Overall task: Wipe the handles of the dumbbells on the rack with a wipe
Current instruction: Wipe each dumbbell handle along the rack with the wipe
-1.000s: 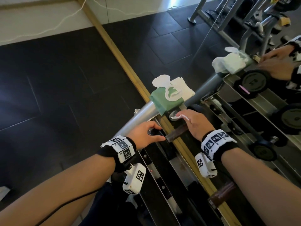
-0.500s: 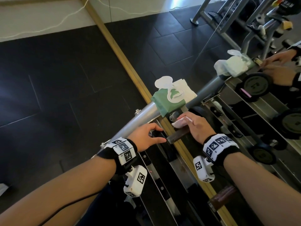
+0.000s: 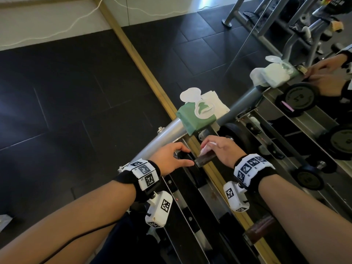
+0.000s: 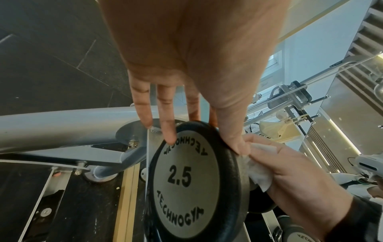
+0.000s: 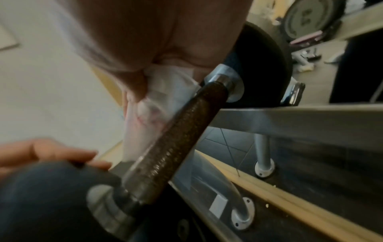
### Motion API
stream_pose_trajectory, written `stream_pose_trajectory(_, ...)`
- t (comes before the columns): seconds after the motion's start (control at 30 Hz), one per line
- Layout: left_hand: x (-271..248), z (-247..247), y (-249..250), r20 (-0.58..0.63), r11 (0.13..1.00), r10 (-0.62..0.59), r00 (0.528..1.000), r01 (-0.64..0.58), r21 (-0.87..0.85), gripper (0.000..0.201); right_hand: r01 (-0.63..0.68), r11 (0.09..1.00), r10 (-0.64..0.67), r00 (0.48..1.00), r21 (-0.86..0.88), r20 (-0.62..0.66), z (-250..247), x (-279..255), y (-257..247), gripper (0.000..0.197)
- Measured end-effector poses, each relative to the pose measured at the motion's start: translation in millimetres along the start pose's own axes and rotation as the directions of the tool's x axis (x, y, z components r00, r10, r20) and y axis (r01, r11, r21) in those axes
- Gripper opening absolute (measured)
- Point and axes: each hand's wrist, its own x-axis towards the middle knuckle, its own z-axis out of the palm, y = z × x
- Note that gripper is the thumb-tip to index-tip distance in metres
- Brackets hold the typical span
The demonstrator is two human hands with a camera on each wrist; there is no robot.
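Head view first: the right hand (image 3: 222, 151) is curled over a white wipe (image 3: 206, 148), pressing it around the dark knurled handle (image 3: 204, 161) of a small dumbbell lying on the rack (image 3: 209, 189). From the right wrist camera, the wipe (image 5: 163, 101) is bunched between the fingers and the handle (image 5: 176, 140), wrapped against its upper part near the far weight head, while the lower stretch of the handle is bare down to the metal collar. The left hand (image 3: 171, 159) sits just beside, fingers spread and nearly straight, thumb and fingertips resting on the rim of the dumbbell's near weight head (image 4: 194, 180), which carries the marking 2.5 on its grey face; it steadies the head rather than closing around it. In the left wrist view the thumb of the left hand (image 4: 196, 65) lies along the black edge of that head, touching the right hand (image 4: 290, 180) and the wipe (image 4: 259, 170) behind it. Just beyond the hands, a green pack of wipes (image 3: 198, 117) with its white flap open rests on the rack's grey tube (image 3: 165, 136). A mirror with a wooden frame (image 3: 150, 79) runs alongside, reflecting the rack, further dumbbells and both hands, above a dark tiled floor (image 3: 66, 101).
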Motion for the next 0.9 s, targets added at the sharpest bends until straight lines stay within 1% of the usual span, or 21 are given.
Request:
stream_pose_trajectory(0.07,0,0,0,-0.004,1.0,0.004,1.0,-0.004,-0.018,0.042,0.025,0.998,-0.018,0.994,0.058,-0.108,-4,2,-1,0.023)
stream_pose_trajectory(0.1,0,-1,0,-0.003,1.0,0.007,1.0,-0.007,-0.026,0.042,0.041,0.998,-0.035,0.987,0.039,-0.156,-4,2,-2,0.023)
stream_pose_trajectory(0.13,0,-1,0,-0.001,0.999,0.008,1.0,-0.008,-0.032,0.042,0.056,0.998,-0.057,0.983,-0.008,-0.173,-3,1,-3,0.022)
stream_pose_trajectory(0.17,-1,-1,0,0.002,0.999,0.008,1.0,-0.008,-0.037,0.041,0.073,0.994,-0.085,0.986,-0.083,-0.143,0,0,-4,0.021)
stream_pose_trajectory(0.2,-2,-1,1,0.007,0.999,0.008,1.0,-0.007,-0.048,0.04,0.088,0.977,-0.102,0.993,-0.196,-0.065,4,-1,-6,0.021)
stream_pose_trajectory(0.27,-3,0,3,0.014,0.998,0.009,1.0,-0.008,-0.068,0.04,0.125,0.89,-0.093,0.991,-0.439,0.094,12,-3,-10,0.025)
stream_pose_trajectory(0.3,-3,0,3,0.015,0.998,0.011,1.0,-0.01,-0.067,0.04,0.128,0.867,-0.085,0.99,-0.482,0.11,14,-5,-11,0.026)
stream_pose_trajectory(0.33,-3,0,4,0.015,0.998,0.01,1.0,-0.009,-0.061,0.04,0.113,0.884,-0.077,0.992,-0.453,0.098,14,-7,-12,0.025)
stream_pose_trajectory(0.37,-4,0,6,0.018,0.998,0.005,1.0,-0.004,-0.058,0.04,0.098,0.92,-0.069,0.994,-0.378,0.09,12,-9,-13,0.025)
stream_pose_trajectory(0.43,-4,-2,9,0.026,0.999,-0.005,1.0,0.006,-0.042,0.04,0.058,0.986,-0.044,0.995,-0.157,0.09,6,-12,-12,0.024)
stream_pose_trajectory(0.47,-5,-4,11,0.025,1.0,-0.006,1.0,0.007,-0.023,0.039,0.039,0.999,-0.035,0.995,-0.037,0.088,2,-13,-12,0.022)
stream_pose_trajectory(0.5,-5,-5,12,0.021,1.0,-0.006,1.0,0.006,-0.006,0.039,0.028,0.997,-0.032,0.998,0.066,0.054,-3,-13,-11,0.02)
stream_pose_trajectory(0.53,-5,-6,13,0.016,1.0,-0.004,1.0,0.004,0.004,0.039,0.026,0.993,-0.022,0.999,0.114,-0.034,-7,-11,-10,0.02)
stream_pose_trajectory(0.6,-5,-8,15,-0.004,1.0,0.001,1.0,-0.001,0.023,0.04,0.044,0.998,-0.031,0.969,0.048,-0.245,-9,-7,-5,0.022)
stream_pose_trajectory(0.63,-5,-8,17,-0.01,0.999,0.001,1.0,-0.001,0.032,0.041,0.043,0.999,-0.046,0.96,-0.016,-0.277,-6,-7,-4,0.024)
stream_pose_trajectory(0.67,-6,-8,17,-0.008,0.999,-0.002,1.0,0.002,0.036,0.041,0.039,0.992,-0.065,0.972,-0.117,-0.227,1,-8,-4,0.027)
stream_pose_trajectory(0.73,-6,-8,18,0.006,1.0,-0.008,1.0,0.008,0.03,0.04,0.053,0.936,-0.07,0.997,-0.349,-0.037,19,-12,-3,0.039)
stream_pose_trajectory(0.77,-6,-8,19,0.015,1.0,-0.009,1.0,0.009,0.027,0.039,0.035,0.917,-0.044,0.999,-0.398,-0.015,25,-16,-2,0.043)
stream_pose_trajectory(0.8,-7,-9,20,0.021,1.0,-0.009,1.0,0.009,0.026,0.039,0.01,0.92,-0.027,0.999,-0.392,-0.037,27,-20,-3,0.044)
stream_pose_trajectory(0.87,-9,-9,21,0.024,1.0,-0.007,1.0,0.007,0.027,0.038,0.003,0.946,-0.033,0.996,-0.323,-0.085,27,-26,-3,0.038)
stream_pose_trajectory(0.9,-9,-9,22,0.029,1.0,-0.006,1.0,0.005,0.03,0.038,0.001,0.956,-0.025,0.997,-0.292,-0.078,26,-29,-3,0.035)
